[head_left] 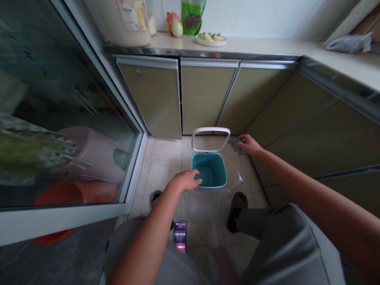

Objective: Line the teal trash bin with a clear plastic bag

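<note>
A teal bin [210,170] stands on the floor between my feet, its inside bare. Its pale ring-shaped rim frame [210,129] is hinged up at the back. My left hand [186,180] is at the bin's left front edge, thumb and fingers apart over the rim; whether it touches is unclear. To the right of the bin, by the cabinet base, my right hand [249,145] has its fingers closed on a crumpled grey, thin plastic bag [236,145]. The bag lies low against the floor and is partly hidden by the fingers.
Clear plastic film [240,177] appears on the tiles beside the bin. Cabinet doors [208,95] close off the back and right; the left one stands slightly ajar. A glass door [89,99] bounds the left. On the counter is a plate of cut fruit [211,40].
</note>
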Action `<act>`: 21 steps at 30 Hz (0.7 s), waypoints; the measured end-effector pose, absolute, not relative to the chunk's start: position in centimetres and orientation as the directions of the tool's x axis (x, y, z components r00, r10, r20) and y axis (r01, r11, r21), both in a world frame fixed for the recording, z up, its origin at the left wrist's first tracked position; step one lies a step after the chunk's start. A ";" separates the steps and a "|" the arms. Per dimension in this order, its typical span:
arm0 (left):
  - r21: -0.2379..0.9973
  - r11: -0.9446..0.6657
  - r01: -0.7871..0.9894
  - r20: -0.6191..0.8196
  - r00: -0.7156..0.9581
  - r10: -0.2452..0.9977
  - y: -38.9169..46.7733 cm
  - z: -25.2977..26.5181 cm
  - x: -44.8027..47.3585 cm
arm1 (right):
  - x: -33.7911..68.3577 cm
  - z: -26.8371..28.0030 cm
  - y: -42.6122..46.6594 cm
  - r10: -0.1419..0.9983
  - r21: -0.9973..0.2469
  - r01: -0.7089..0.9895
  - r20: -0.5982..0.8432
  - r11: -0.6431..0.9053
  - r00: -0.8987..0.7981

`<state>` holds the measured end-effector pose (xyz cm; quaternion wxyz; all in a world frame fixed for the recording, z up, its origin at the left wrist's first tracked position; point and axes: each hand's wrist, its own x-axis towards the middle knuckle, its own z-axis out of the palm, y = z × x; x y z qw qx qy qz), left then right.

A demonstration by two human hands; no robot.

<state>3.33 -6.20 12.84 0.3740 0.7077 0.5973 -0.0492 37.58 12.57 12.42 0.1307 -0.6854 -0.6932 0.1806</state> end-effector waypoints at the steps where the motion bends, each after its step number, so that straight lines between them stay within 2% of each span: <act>1: 0.458 -0.005 0.889 -0.512 0.268 0.816 -6.2 13.0 3.1 | 36.2 14.0 13.8 0.999 -0.420 0.908 -0.032 0.011 -0.027; 3: 0.424 0.005 0.906 -0.503 0.231 0.833 -6.1 13.3 2.4 | 33.3 16.6 15.7 0.996 -0.368 0.925 0.029 0.091 -0.087; 5: 0.403 0.018 0.915 -0.497 0.203 0.843 -6.1 13.7 1.9 | 30.8 18.6 16.9 0.971 -0.272 0.933 0.032 0.237 -0.237; 8: 0.410 0.033 0.912 -0.501 0.195 0.843 -6.0 14.2 1.3 | 28.4 20.3 17.2 0.908 -0.111 0.915 -0.125 0.389 -0.401; 11: 0.422 0.040 0.905 -0.508 0.200 0.838 -6.0 14.4 0.9 | 27.8 20.7 16.2 0.886 -0.002 0.917 -0.256 0.398 -0.386; 18: 0.444 0.033 0.896 -0.496 0.214 0.842 -6.0 14.3 0.7 | 29.2 19.2 10.7 0.842 0.035 0.903 -0.379 0.427 -0.384; 21: 0.457 0.039 0.888 -0.495 0.218 0.841 -6.0 14.1 1.0 | 29.7 17.6 7.1 0.789 0.032 0.872 -0.444 0.488 -0.425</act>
